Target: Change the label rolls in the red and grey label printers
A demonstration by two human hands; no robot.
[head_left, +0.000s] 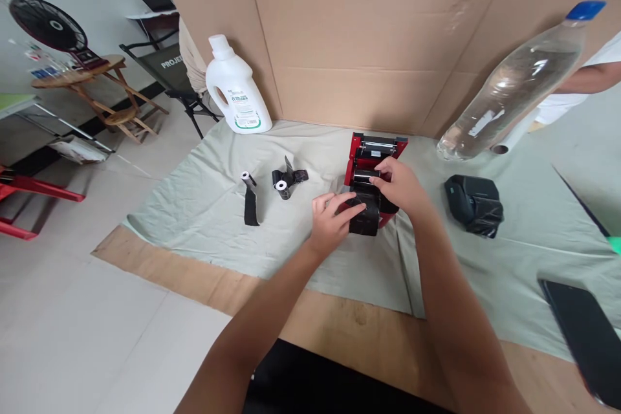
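A red and black machine [348, 169], which looks like a small receipt printer, stands open on the cloth. A dark, shiny roll [363, 176] lies across it, and a wide black film strip [367, 223] hangs toward me. My left hand [334, 220] holds the strip from the left, fingers stretched over its face; the thumb is mostly hidden. My right hand [395, 184] is closed at the right end of the roll, thumb and fingertips on it. To the left are a small roll with a black tail [250, 204] and another roll with crumpled black film [283, 187].
A white jug [240, 94] and a large clear bottle [519, 87] stand before a cardboard wall [349, 39]. To the right lie a black device [474, 204] and a phone [582, 336]. People are partly visible behind the cardboard.
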